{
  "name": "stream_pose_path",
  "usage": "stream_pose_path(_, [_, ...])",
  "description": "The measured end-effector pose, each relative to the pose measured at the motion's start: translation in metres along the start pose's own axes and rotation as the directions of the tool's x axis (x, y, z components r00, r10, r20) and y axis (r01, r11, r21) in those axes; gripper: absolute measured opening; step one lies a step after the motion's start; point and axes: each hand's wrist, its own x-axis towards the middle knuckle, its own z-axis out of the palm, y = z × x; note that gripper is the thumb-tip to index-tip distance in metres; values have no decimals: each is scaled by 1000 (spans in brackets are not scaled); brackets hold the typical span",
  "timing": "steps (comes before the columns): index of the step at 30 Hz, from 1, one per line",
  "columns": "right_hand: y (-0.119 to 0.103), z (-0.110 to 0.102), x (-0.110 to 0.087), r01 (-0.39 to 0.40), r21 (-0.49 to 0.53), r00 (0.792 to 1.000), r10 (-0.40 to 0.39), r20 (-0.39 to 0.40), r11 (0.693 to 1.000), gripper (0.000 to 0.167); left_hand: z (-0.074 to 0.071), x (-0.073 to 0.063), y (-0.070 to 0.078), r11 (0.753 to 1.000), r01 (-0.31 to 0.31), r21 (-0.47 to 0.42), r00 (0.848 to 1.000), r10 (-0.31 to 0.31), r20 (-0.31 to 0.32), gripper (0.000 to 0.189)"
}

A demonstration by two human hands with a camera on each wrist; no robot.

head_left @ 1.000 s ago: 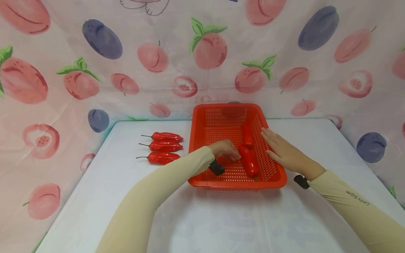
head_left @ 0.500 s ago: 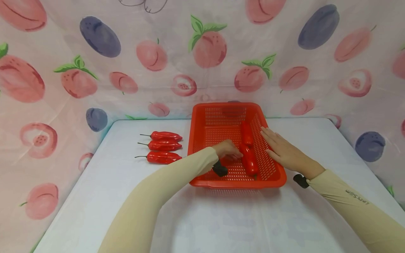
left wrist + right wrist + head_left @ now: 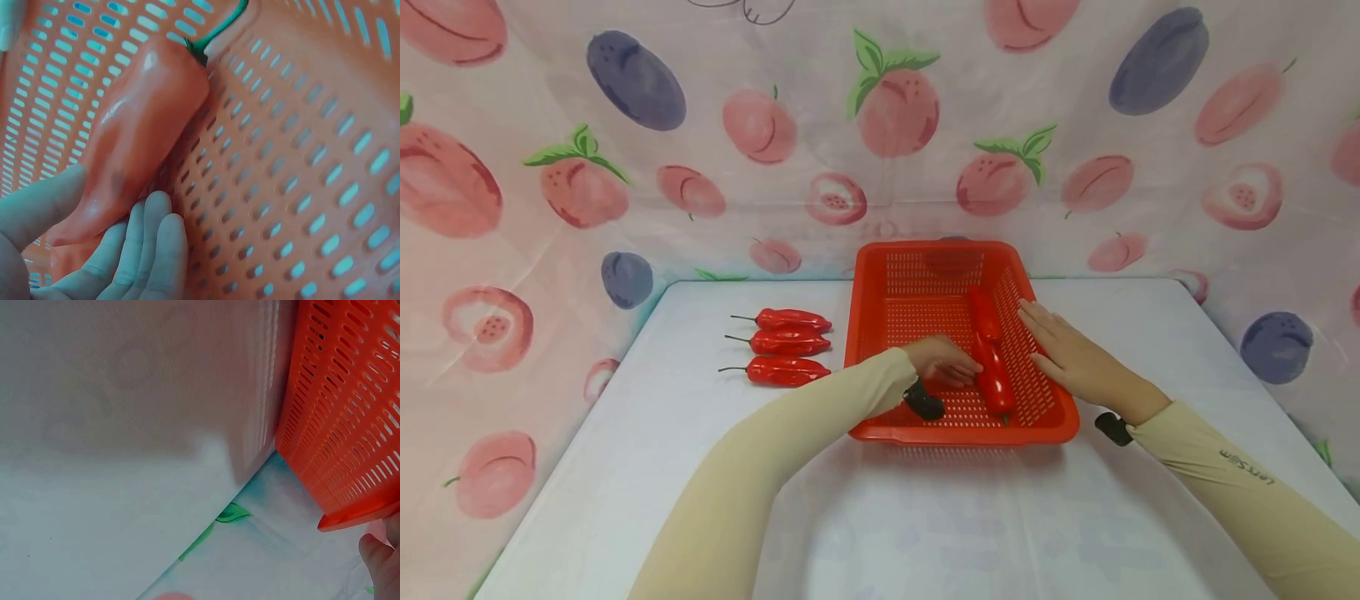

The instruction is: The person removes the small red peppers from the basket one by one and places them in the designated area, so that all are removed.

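My left hand reaches inside the red plastic basket. In the left wrist view its thumb lies at one side of a red chili pepper, near the pointed end, with the fingertips at the other side. They are relaxed, not curled round it; whether they touch it I cannot tell. That pepper's green stem points toward the basket's near side in the head view. A second chili pepper lies behind it, along the right wall. My right hand rests with straight fingers on the basket's right rim.
Three red chili peppers lie in a row on the white table, left of the basket, stems pointing left. A fruit-patterned cloth hangs behind the table. Both wrists carry small black cameras.
My left hand has shifted slightly right inside the basket. The near pepper's pointed end has turned right, and the far pepper's far end has shifted a little left. My right hand stays on the rim.
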Motion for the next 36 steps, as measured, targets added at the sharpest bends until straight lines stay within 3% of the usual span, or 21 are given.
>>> stream_pose_path(12, [-3, -3, -1, 8, 10, 1000, -8, 8, 1000, 63, 12, -3, 0, 997, 48, -67, 997, -44, 55, 33])
stream_pose_path(21, [-2, -2, -1, -2, 22, 1000, 1, 12, 1000, 64, 19, 3, -1, 994, 56, -90, 998, -54, 26, 31])
stream_pose_path(29, [-1, 0, -1, 6, 16, 1000, -6, -4, 1000, 63, 20, 6, -4, 992, 47, -116, 998, -41, 54, 31])
stream_pose_path(36, [0, 1, -1, 13, 9, 1000, -13, -6, 1000, 63, 20, 2, -4, 992, 0, -126, 997, 10, 73, 33])
